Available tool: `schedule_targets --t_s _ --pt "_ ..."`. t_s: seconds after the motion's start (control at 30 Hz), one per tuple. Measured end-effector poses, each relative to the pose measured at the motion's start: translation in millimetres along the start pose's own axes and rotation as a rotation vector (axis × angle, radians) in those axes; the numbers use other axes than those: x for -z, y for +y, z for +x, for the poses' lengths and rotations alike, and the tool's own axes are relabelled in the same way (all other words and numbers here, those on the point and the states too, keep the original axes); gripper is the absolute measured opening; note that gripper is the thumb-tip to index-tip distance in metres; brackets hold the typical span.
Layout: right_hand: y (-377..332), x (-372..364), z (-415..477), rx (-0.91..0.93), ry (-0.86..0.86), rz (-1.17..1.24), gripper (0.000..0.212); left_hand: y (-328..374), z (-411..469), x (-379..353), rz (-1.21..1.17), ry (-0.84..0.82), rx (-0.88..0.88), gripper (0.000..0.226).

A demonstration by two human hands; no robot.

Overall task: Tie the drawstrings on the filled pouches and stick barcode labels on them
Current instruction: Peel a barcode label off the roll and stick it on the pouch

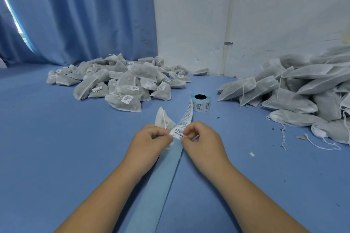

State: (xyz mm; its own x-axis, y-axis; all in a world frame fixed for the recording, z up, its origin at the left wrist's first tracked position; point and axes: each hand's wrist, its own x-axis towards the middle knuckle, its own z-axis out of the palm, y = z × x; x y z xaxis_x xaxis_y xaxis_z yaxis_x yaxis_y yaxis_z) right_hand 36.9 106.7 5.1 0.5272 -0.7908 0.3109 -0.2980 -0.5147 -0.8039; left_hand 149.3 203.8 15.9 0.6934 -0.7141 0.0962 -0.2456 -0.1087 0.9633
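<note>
You are at the labelling step: your left hand (151,138) has its fingers curled round the lower end of a small white fabric pouch (163,119), which stands up off the blue cloth-covered table (56,128) just left of the strip, its white drawstring (165,121) looking already pulled tight. Your right hand (198,138) pinches the edge of the white barcode label (178,133) at the near end of the long strip of labels (187,113), which runs back to the small pale-blue label roll (200,101) standing a little further off. The bare blue backing paper (161,176) trails towards you between your forearms. The next move calls for peeling that label cleanly off without curling it, then pressing it flat on the pouch's side. After that, the pouch probably belongs with the heap of labelled grey-white pouches (121,81) ahead on your left; the pile of unlabelled pouches with loose strings (303,89) waits on your right.
</note>
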Motion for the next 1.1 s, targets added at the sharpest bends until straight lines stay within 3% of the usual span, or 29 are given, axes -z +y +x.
schedule_targets --t_s 0.1,0.3,0.63,1.1 --pt "-2.1 -0.8 -3.2 0.167 0.054 -0.159 0.011 -0.1 -0.8 -0.9 0.023 -0.010 -0.033 0.008" --pt "-6.0 1.6 -6.4 0.282 0.040 -0.257 0.011 -3.4 -1.0 -1.4 0.088 -0.058 -0.110 0.009" --pt "-8.6 2.5 -6.3 0.323 0.067 -0.454 0.021 -5.6 0.3 -5.6 0.104 -0.063 -0.157 0.013" --pt "-10.3 2.7 -5.5 0.242 0.066 -0.394 0.017 -8.4 0.3 -8.0 0.170 -0.056 -0.252 0.014"
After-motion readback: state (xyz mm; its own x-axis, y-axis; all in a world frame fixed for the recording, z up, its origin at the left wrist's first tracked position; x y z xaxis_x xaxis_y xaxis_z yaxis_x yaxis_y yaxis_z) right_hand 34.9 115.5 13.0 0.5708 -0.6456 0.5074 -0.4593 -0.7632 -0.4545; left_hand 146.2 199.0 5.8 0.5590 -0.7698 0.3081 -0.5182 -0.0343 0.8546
